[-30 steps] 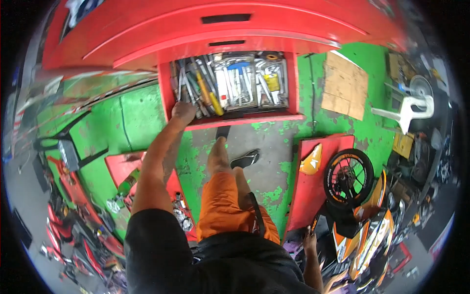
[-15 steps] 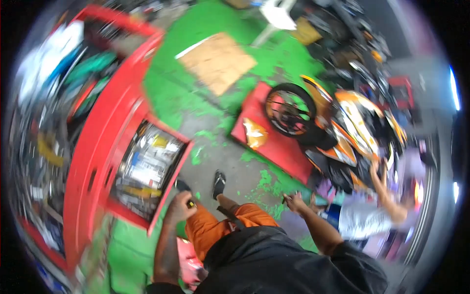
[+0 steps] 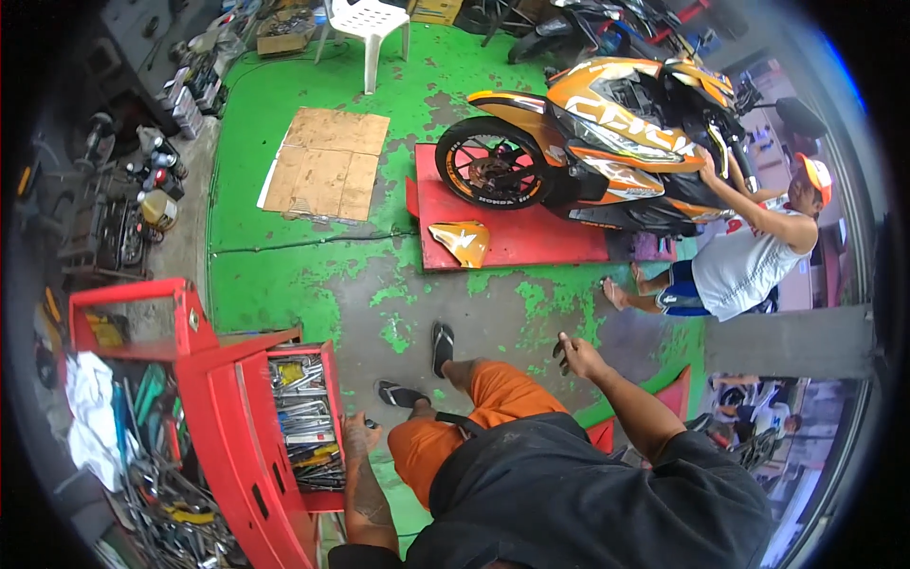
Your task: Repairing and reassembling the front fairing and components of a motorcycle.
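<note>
My left hand [image 3: 360, 434] rests with curled fingers at the front edge of an open drawer [image 3: 301, 417] full of wrenches and other tools, in a red tool cabinet [image 3: 232, 427] at my left. Whether it grips anything is unclear. My right hand [image 3: 580, 357] is held out to my right above the floor, fingers closed around a small dark tool [image 3: 561, 357]. I wear orange shorts and dark flip-flops [image 3: 442, 345].
An orange motorcycle [image 3: 607, 142] stands on a red platform [image 3: 531, 242] with a loose orange panel [image 3: 462, 242]. Another person [image 3: 749, 261] crouches at its front, hands on it. Flattened cardboard [image 3: 327, 166] and a white chair [image 3: 365, 28] lie beyond. Clutter lines the left wall.
My view has swung from the cabinet to the floor and motorcycle. My left hand has come out of the drawer to its front edge; my right hand has risen into view.
</note>
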Demonstrator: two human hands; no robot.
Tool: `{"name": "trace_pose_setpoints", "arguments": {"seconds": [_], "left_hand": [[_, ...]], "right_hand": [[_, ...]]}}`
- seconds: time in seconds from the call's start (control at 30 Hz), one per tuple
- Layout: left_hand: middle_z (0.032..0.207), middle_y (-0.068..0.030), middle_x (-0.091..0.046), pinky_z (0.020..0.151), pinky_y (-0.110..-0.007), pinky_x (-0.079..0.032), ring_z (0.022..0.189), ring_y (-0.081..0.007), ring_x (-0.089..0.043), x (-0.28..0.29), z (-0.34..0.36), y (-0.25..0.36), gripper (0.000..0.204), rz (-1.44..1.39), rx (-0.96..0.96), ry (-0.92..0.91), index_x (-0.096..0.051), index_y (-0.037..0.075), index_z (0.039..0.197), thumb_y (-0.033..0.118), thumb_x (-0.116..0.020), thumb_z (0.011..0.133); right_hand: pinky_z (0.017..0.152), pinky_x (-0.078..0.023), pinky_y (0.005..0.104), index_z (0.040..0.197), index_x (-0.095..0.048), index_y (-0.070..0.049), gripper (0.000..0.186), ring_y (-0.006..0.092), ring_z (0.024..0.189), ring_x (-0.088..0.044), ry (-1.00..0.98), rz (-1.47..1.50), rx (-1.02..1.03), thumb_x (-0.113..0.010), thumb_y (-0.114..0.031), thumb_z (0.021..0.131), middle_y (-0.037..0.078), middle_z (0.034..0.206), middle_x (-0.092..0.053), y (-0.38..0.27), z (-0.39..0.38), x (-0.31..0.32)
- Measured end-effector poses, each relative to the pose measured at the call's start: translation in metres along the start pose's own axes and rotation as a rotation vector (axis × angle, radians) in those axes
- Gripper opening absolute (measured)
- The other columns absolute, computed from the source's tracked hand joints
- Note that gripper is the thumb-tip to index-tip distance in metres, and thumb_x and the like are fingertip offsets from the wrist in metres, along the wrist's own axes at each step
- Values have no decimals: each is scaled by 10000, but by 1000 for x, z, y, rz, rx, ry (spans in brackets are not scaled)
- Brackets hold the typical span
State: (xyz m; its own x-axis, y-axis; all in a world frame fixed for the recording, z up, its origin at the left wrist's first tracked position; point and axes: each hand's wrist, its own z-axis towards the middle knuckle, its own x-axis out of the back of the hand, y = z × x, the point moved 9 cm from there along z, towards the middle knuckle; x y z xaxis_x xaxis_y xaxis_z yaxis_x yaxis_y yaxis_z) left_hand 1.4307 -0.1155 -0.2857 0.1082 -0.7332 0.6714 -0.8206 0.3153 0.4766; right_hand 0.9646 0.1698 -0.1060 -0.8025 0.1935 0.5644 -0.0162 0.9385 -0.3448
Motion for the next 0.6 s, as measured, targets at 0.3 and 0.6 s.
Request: {"name": "trace_pose_setpoints", "arguments": {"seconds": [0.3, 0.6], "left_hand": [[795, -97, -629, 601, -403, -520, 658, -245, -628, 81, 42, -82, 339, -470, 564, 118, -542, 42, 1092, 223, -679, 840], [738, -21, -559, 480, -318, -467, 578, -138, -551, 126, 139, 7, 223, -521, 644, -53, -561, 72, 1157, 178, -572, 961]], "right_hand": [[786, -502, 485, 1198, -446, -13, 495, 411, 890, -656, 230, -142, 112, -627, -362, 896, 238, 865, -661, -97, 122, 23], [853, -452, 506, 1168, -435, 20, 289, 460, 977, -598, 128, 5, 521, -491, -78, 902, 318, 983, -601, -239, 415, -31]]}}
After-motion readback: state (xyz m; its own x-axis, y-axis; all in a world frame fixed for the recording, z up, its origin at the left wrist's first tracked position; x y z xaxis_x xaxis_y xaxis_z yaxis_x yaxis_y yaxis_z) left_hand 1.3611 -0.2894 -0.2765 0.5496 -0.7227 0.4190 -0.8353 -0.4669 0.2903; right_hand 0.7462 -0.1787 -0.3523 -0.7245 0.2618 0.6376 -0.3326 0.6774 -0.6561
